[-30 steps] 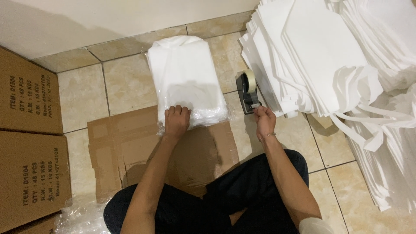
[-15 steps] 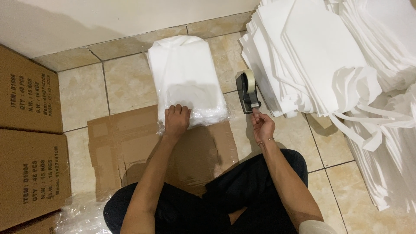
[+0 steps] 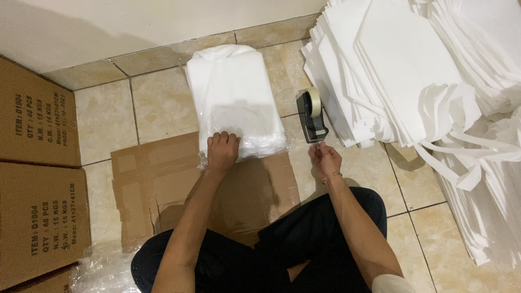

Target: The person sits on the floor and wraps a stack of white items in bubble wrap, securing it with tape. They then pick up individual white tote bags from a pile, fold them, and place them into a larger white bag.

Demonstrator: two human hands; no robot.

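Observation:
A clear plastic bag stuffed with folded white cloth bags [image 3: 234,103] lies on the tiled floor ahead of me. My left hand [image 3: 221,150] presses down on its near folded end, fingers curled over the edge. My right hand [image 3: 324,158] pinches the loose end of tape just below a black tape dispenser [image 3: 310,115] that stands on the floor to the right of the package. The tape strip itself is too thin to make out clearly.
A flattened cardboard sheet [image 3: 157,184] lies under my arms. Brown cartons [image 3: 35,163] stand at the left, with crumpled plastic [image 3: 100,274] beside them. A large heap of white cloth bags [image 3: 423,81] fills the right side. A wall runs along the top.
My right hand has drawn back from the dispenser toward me, pulling at the tape end. My left hand has stayed on the package's near edge.

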